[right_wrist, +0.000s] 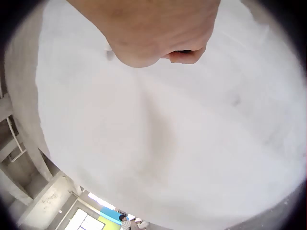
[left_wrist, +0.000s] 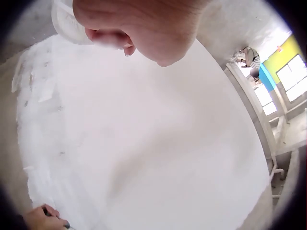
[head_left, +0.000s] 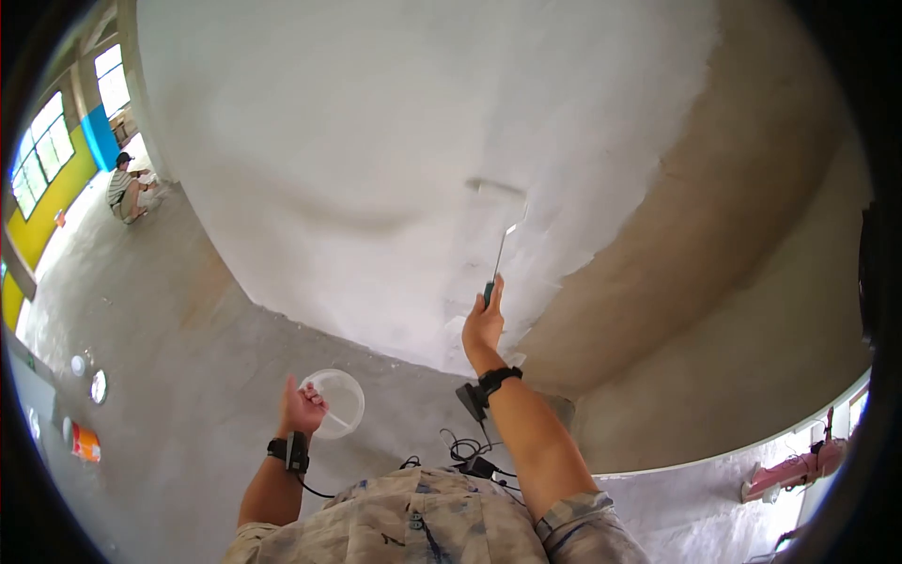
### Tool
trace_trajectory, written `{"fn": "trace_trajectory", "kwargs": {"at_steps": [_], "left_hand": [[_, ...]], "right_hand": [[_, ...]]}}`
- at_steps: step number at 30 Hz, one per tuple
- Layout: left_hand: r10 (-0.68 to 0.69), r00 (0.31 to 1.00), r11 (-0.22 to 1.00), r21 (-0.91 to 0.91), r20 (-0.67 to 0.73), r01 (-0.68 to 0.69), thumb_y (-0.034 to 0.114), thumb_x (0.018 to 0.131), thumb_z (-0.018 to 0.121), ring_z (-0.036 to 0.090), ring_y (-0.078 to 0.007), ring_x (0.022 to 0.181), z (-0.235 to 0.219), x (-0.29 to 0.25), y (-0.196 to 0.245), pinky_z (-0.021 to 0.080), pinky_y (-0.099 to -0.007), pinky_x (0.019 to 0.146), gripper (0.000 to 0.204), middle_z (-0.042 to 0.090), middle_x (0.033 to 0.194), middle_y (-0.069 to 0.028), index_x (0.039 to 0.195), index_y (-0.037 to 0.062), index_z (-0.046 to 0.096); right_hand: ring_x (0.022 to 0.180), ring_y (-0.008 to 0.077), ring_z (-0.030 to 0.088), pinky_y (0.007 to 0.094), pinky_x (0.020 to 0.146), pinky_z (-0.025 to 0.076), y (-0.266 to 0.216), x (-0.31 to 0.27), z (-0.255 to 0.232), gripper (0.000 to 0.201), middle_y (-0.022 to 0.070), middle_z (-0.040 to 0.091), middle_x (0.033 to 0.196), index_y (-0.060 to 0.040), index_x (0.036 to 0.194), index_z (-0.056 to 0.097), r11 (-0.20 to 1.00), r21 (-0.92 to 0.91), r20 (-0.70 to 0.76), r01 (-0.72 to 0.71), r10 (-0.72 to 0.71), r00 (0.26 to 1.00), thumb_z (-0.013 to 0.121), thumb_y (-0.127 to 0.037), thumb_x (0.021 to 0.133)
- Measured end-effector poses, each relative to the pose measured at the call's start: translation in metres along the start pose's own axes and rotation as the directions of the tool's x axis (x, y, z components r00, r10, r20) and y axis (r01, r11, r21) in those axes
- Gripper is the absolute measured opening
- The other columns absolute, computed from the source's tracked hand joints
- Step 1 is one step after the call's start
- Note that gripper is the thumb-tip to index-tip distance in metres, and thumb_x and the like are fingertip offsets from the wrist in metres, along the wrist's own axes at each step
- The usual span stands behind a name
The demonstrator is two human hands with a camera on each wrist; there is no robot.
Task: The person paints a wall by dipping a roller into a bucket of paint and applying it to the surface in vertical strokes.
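My right hand [head_left: 483,327] grips the dark handle of a paint roller [head_left: 499,252], its thin metal rod reaching up the wall. The pale roller head [head_left: 498,188] lies against the white-coated part of the wall [head_left: 376,122]. Lower and to the left, my left hand [head_left: 303,410] holds a translucent white bucket [head_left: 355,402] by its handle, with fingers curled. Part of that bucket [left_wrist: 67,26] also shows behind the left hand [left_wrist: 139,24] in the left wrist view. In the right wrist view, the right hand [right_wrist: 165,28] covers the roller's handle.
Right of the white coat runs a bare grey-brown band of wall [head_left: 648,254]. Black cables [head_left: 465,446] hang near my waist. An orange-and-white tub [head_left: 85,442] lies on the concrete floor [head_left: 178,376] at left. A person [head_left: 127,193] squats by the far end of the wall.
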State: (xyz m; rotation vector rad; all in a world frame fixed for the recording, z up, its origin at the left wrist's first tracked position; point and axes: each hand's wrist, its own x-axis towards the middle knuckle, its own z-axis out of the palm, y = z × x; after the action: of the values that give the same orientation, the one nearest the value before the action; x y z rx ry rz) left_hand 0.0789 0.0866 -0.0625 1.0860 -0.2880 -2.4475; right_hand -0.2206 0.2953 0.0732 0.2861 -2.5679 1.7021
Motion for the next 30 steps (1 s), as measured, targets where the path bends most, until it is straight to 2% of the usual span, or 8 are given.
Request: {"fn": "trace_trajectory", "kwargs": {"at_steps": [5, 8, 10, 11, 14, 15, 22, 30], "left_hand": [[0.032, 0.998, 0.999, 0.047, -0.062, -0.029, 0.057, 0.085, 0.046, 0.035, -0.012, 0.048, 0.01, -0.012, -0.001, 0.03, -0.0307, 0.057, 0.046, 0.035, 0.051, 0.005, 0.07, 0.0132, 0.047], [0.028, 0.996, 0.997, 0.073, -0.088, -0.022, 0.055, 0.087, 0.045, 0.034, -0.0121, 0.048, 0.013, -0.017, -0.002, 0.03, -0.0309, 0.058, 0.045, 0.035, 0.051, 0.0052, 0.07, 0.0129, 0.047], [0.031, 0.996, 0.995, 0.101, -0.08, -0.023, 0.055, 0.087, 0.045, 0.034, -0.0118, 0.048, 0.011, -0.019, -0.001, 0.031, -0.0308, 0.058, 0.045, 0.035, 0.051, 0.0058, 0.07, 0.0134, 0.047], [0.036, 0.996, 0.994, 0.109, -0.084, -0.026, 0.055, 0.087, 0.045, 0.034, -0.0118, 0.048, 0.011, -0.018, 0.002, 0.031, -0.0308, 0.058, 0.045, 0.035, 0.051, 0.0058, 0.07, 0.0134, 0.047], [-0.007, 0.996, 0.992, 0.128, -0.09, 0.018, 0.055, 0.086, 0.045, 0.035, -0.0111, 0.048, -0.002, -0.018, 0.002, 0.031, -0.0297, 0.057, 0.045, 0.035, 0.051, 0.0063, 0.07, 0.0141, 0.047], [0.005, 0.992, 0.993, 0.119, -0.126, 0.01, 0.056, 0.086, 0.045, 0.036, -0.0108, 0.048, -0.003, -0.016, 0.004, 0.031, -0.029, 0.056, 0.045, 0.036, 0.051, 0.0065, 0.07, 0.0143, 0.047], [0.01, 0.993, 0.992, 0.124, -0.117, 0.005, 0.055, 0.086, 0.047, 0.035, -0.0095, 0.047, -0.006, -0.001, 0.007, 0.029, -0.0262, 0.052, 0.043, 0.034, 0.049, 0.0073, 0.069, 0.0155, 0.045], [-0.003, 1.0, 0.987, 0.161, 0.003, 0.003, 0.058, 0.085, 0.047, 0.033, -0.0093, 0.047, 0.016, 0.005, 0.001, 0.03, -0.0274, 0.055, 0.045, 0.034, 0.05, 0.0076, 0.068, 0.0157, 0.046]], "right_hand": [[0.097, 0.0381, 0.058, 0.0424, 0.08, 0.047, 0.089, -0.026, 0.046, 0.051, 0.0212, 0.058, 0.111, -0.0249, 0.139, 0.026, 0.999, -0.034, 0.0, -0.023, 0.023, 1.0, 0.044, -0.018, 0.092], [0.098, 0.0342, 0.059, 0.0398, 0.081, 0.046, 0.131, -0.018, 0.072, 0.05, 0.0195, 0.06, 0.11, -0.0221, 0.137, 0.032, 0.963, -0.116, 0.064, -0.241, 0.25, 0.966, 0.048, -0.016, 0.089], [0.102, 0.0312, 0.058, 0.0369, 0.085, 0.045, 0.161, 0.002, 0.086, 0.052, 0.0167, 0.059, 0.114, -0.0195, 0.136, 0.036, 0.8, 0.033, 0.201, -0.598, 0.581, 0.788, 0.051, -0.014, 0.086], [0.102, 0.0312, 0.058, 0.0369, 0.085, 0.045, 0.168, 0.012, 0.087, 0.052, 0.0167, 0.059, 0.114, -0.0195, 0.136, 0.036, 0.796, 0.038, 0.206, -0.605, 0.586, 0.784, 0.051, -0.014, 0.086], [0.036, 0.0125, 0.037, 0.0259, 0.03, 0.03, 0.16, 0.041, 0.058, 0.048, 0.0025, 0.042, 0.057, -0.0269, 0.131, 0.042, 0.568, 0.3, 0.438, -0.766, 0.631, 0.64, 0.053, -0.014, 0.086], [0.039, 0.0083, 0.033, 0.0216, 0.034, 0.028, 0.157, 0.047, 0.047, 0.047, 0.0005, 0.039, 0.056, -0.0271, 0.131, 0.043, 0.51, 0.338, 0.472, -0.791, 0.636, 0.611, 0.052, -0.013, 0.087], [0.043, 0.0076, 0.034, 0.0208, 0.036, 0.026, 0.054, 0.032, -0.097, 0.049, 0.0024, 0.043, 0.061, -0.025, 0.134, 0.04, 0.55, 0.465, 0.434, -0.694, 0.541, 0.72, 0.051, -0.012, 0.088], [0.04, 0.0089, 0.036, 0.0239, 0.035, 0.028, -0.068, 0.009, -0.208, 0.043, 0.0025, 0.042, 0.058, -0.0168, 0.132, 0.044, 0.784, 0.558, 0.152, -0.273, 0.227, 0.962, 0.049, -0.014, 0.089]]}}
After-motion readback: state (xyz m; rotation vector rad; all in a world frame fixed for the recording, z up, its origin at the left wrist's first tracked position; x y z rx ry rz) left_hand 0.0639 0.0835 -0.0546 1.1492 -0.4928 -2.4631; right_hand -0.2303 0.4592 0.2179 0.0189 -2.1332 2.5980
